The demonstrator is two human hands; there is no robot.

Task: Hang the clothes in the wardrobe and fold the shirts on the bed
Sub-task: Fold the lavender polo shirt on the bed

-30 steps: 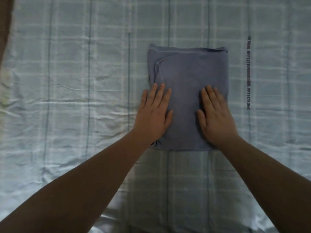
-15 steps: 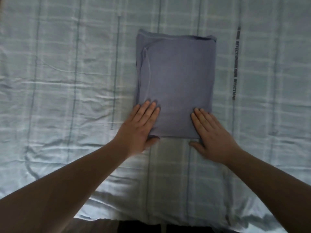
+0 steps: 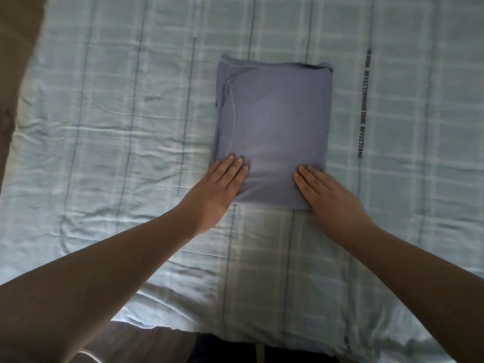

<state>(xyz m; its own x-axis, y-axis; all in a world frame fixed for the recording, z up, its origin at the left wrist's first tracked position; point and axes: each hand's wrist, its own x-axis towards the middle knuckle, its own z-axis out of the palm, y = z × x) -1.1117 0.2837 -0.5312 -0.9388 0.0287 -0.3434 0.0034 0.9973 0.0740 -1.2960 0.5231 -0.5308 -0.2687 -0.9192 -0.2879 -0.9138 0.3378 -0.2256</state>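
Observation:
A blue-grey shirt (image 3: 275, 127) lies folded into a neat rectangle on the bed (image 3: 117, 127), a little right of centre. My left hand (image 3: 220, 187) rests flat at its near left corner, fingers together and laid over the cloth. My right hand (image 3: 327, 195) lies flat on its near right corner, fingers pointing up and to the left. Neither hand grips the cloth; both press on it from above. The thumbs are hidden.
The bed is covered by a pale blue checked sheet with wrinkles on the left. A printed text strip (image 3: 364, 106) runs along the sheet right of the shirt. The bed's near edge (image 3: 235, 336) is at the bottom; a brown surface (image 3: 15, 48) borders the far left.
Both hands slid back towards me, from the middle of the folded shirt to its near corners. The shirt stayed in place.

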